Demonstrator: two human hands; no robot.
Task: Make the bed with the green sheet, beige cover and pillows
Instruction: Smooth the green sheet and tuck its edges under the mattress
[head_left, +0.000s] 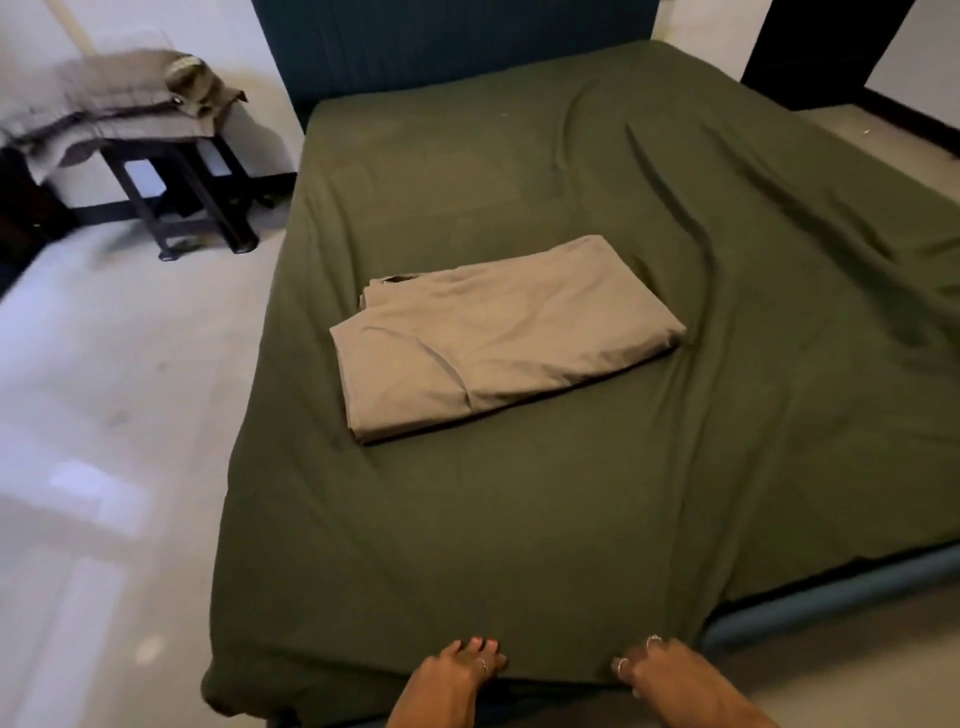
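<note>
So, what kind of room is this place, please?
Most likely a bedroom. A bed with a green sheet fills the view, a dark headboard stands against the wall, and folded bedding is piled on a small stool beside it.

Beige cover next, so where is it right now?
In the head view the beige cover lies folded mid-bed on the green sheet, slightly left of centre, beyond both hands.

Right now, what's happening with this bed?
A person is making it. Both hands, left hand and right hand, grip the green sheet at the foot edge. The sheet covers the mattress but shows wrinkles on the right. The beige cover lies folded mid-bed. More bedding waits on a stand beside the bed.
</note>
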